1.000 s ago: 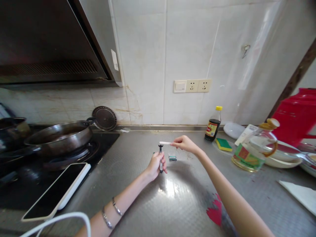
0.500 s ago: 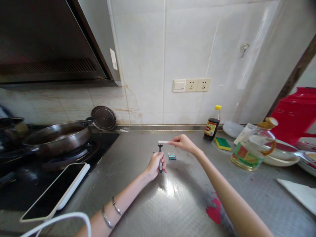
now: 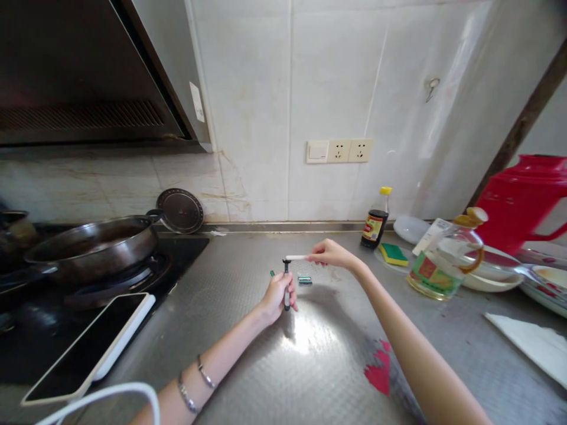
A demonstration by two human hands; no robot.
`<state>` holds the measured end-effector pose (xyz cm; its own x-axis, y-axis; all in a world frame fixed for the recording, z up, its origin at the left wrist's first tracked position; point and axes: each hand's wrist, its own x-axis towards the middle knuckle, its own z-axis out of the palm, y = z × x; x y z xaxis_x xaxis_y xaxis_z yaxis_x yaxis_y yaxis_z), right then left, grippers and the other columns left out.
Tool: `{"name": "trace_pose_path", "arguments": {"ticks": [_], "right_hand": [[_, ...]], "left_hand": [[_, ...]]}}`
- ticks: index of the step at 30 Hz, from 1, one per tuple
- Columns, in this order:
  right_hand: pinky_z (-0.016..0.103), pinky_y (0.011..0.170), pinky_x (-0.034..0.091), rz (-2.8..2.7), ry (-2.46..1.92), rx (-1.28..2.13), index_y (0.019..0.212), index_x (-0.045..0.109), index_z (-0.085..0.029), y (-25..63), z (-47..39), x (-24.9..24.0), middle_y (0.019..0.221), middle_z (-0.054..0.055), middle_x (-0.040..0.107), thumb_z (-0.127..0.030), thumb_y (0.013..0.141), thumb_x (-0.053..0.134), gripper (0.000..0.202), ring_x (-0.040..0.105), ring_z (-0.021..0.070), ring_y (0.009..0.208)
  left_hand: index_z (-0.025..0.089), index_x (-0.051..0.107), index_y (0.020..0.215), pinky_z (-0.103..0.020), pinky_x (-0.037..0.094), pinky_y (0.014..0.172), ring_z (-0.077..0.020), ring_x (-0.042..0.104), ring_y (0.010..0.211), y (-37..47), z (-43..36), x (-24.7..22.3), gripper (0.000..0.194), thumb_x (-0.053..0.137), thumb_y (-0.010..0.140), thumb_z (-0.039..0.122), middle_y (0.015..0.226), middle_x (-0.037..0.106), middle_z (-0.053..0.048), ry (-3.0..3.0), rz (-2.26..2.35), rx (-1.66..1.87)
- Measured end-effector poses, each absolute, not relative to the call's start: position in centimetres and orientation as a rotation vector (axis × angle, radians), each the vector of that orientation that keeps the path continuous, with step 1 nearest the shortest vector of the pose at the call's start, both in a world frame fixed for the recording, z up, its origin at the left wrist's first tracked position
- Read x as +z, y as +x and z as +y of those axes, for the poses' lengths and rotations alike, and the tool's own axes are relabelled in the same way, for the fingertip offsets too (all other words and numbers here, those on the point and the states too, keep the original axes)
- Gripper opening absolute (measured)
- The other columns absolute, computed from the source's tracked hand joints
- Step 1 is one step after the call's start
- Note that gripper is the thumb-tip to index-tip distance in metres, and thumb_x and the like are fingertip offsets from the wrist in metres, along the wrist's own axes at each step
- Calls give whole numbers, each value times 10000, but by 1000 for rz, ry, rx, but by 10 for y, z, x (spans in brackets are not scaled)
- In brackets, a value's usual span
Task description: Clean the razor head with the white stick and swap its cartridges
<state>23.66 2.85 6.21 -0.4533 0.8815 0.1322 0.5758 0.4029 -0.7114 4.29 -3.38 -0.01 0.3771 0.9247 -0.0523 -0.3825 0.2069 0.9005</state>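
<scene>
My left hand (image 3: 275, 296) is wrapped round a razor handle (image 3: 286, 269), which stands roughly upright with its forked black head end up and no blade cartridge on it. In my right hand (image 3: 333, 254), a thin white stick (image 3: 296, 257) is pinched between the fingertips. Its far tip meets or nearly meets the top of the handle; contact is too small to judge. Just right of the left hand, a green-and-silver razor cartridge (image 3: 305, 280) lies on the counter. Another small green piece (image 3: 271, 273) shows behind the left thumb, partly hidden.
On the left are a phone (image 3: 91, 348), a white cable (image 3: 133, 388) and a steel pan (image 3: 95, 245) on the stove. To the right stand a sauce bottle (image 3: 375, 223), a sponge (image 3: 394, 254), an oil jug (image 3: 438, 271), bowls and a red thermos jug (image 3: 522, 200).
My right hand has brought the white stick slightly down and closer to the top of the razor handle. The left hand keeps its grip, and the whole view has shifted a little.
</scene>
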Motion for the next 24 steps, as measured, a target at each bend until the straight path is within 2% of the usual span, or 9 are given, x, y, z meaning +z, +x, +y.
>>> {"name": "trace_pose_path", "arguments": {"ticks": [3,7,12,16,21,24], "right_hand": [[201,401,303,-2114,-1265,764,610,602,-121,238,30,61,487,-13,512,-562,676,585,446,421,75,414],[195,399,307,-2213,-1170,951,638,610,-120,238,30,61,509,-15,527,-550,681,588,432,414,67,415],[194,386,284,-2114,-1286,825,600,596,-113,239,29,61,486,-13,509,-548,666,603,440,398,63,405],[192,389,294,-2210,-1171,1029,652,611,-116,239,28,63,509,-13,528,-536,681,599,421,395,59,401],[190,381,273,-2122,-1279,842,598,589,-113,240,29,62,484,-12,506,-533,684,593,428,392,59,402],[190,386,283,-2166,-1202,963,644,605,-114,241,29,61,502,-14,518,-528,684,598,416,398,60,406]], "left_hand": [[182,364,668,-220,451,310,-39,361,314,43,-34,-2,323,561,750,425,520,379,88,972,697,1033],[181,371,676,-222,457,318,-38,365,316,44,-35,-2,321,557,758,430,525,374,90,978,680,1025],[189,362,678,-238,461,304,-43,363,314,44,-35,-2,334,575,743,438,521,380,96,985,669,1016],[192,365,699,-232,458,305,-44,367,312,44,-35,-3,325,577,744,435,518,379,99,972,658,1009],[188,358,686,-228,458,310,-39,365,308,45,-36,-3,315,553,762,423,531,375,94,992,661,1017],[187,362,688,-230,460,307,-40,370,311,46,-37,-2,309,550,762,421,531,374,94,1002,661,1007]]}}
